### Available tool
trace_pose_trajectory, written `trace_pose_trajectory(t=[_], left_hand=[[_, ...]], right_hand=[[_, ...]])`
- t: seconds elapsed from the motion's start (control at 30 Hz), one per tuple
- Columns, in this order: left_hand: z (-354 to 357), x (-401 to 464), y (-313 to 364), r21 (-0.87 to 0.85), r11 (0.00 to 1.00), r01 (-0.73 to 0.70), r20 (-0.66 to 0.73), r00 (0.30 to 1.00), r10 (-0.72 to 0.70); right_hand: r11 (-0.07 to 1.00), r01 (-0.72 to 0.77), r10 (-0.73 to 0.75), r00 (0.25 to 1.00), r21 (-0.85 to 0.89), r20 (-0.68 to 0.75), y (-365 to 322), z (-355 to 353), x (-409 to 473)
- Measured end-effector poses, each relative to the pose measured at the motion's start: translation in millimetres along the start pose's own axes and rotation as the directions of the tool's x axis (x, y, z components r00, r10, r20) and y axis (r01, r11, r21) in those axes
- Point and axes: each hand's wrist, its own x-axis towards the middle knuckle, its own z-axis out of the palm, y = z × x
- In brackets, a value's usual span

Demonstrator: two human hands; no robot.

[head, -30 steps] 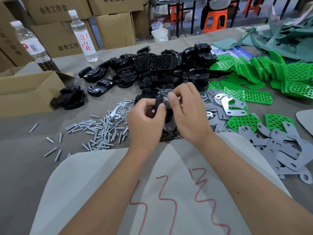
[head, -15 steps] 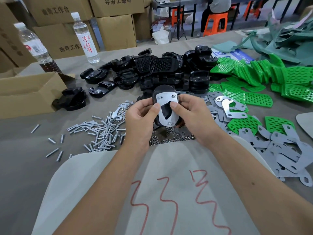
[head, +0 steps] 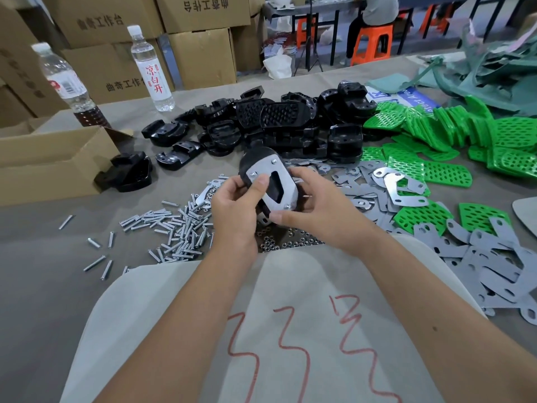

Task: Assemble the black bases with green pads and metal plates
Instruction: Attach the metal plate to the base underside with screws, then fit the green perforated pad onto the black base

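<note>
Black base (head: 255, 162) with metal plate (head: 277, 184) held tilted above the table (head: 43, 286), left hand (head: 235, 205) fingers curled round its left edge, thumb on plate, right hand (head: 316, 207) gripped its right side, screws (head: 174, 228) lay below

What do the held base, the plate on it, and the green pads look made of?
Black base: probably moulded plastic, with a glossy sheen. Plate: bright metal, brushed silver with screw heads at the corners. Green pads: likely plastic or rubber, a saturated perforated sheet; flexibility unclear.

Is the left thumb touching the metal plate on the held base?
Touching. The head view shows the left hand with its thumb pressed flat on the metal plate fitted to the black base.
</note>
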Motion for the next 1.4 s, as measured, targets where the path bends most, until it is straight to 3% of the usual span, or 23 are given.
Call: trace_pose_trajectory(t=[0.3, 0.57, 0.7, 0.83, 0.9, 1.03, 1.1, 1.3, 1.4], left_hand=[[8.1, 0.7, 2.4, -0.112, 0.991, 0.075, 0.012, 0.997, -0.074], [3.5, 1.9, -0.1, -0.097, 0.994, 0.048, -0.031, 0.998, -0.052], [3.1, -1.7, 2.6, -0.029, 0.999, -0.022, -0.074, 0.997, 0.02], [-7.8, 1.9, 21.5, 0.141, 0.977, -0.157, -0.145, 0.973, 0.177], [-18.6, 7.8, 32.5, 0.204, 0.969, -0.139, -0.219, 0.958, 0.184], [-58.1, 20.7, 54.2, 0.119, 0.989, 0.093, -0.429, 0.903, -0.033], [-81.2, 27.0, 66.0, 0.033, 0.99, 0.139, -0.484, 0.869, -0.106], [-145.2, 20.8, 93.5, -0.081, 0.994, -0.066, -0.712, 0.702, -0.012], [-177.5, 27.1, 107.7, -0.052, 0.967, -0.251, -0.783, 0.611, 0.116]], right_hand=[[0.956, 0.056, -0.043, 0.998, 0.287, -0.053, -3.9, -3.2, -1.4], [0.97, -0.003, 0.017, 0.998, 0.244, -0.055, -10.1, 3.2, -4.2], [0.971, -0.014, 0.031, 0.997, 0.24, -0.065, -14.6, 10.3, -3.7], [0.932, -0.031, 0.062, 0.995, 0.362, -0.074, -24.4, 37.7, 8.9], [0.908, -0.086, 0.116, 0.992, 0.409, -0.05, -30.7, 59.7, 17.2], [0.826, -0.222, 0.296, 0.953, 0.518, -0.063, -45.1, 115.2, 30.2], [0.835, -0.28, 0.35, 0.935, 0.474, -0.065, -52.5, 140.7, 36.1], [0.881, -0.286, 0.27, 0.958, 0.378, 0.096, -80.8, 212.1, 62.9], [0.731, -0.352, 0.192, 0.928, 0.585, 0.318, -95.9, 236.8, 74.8]])
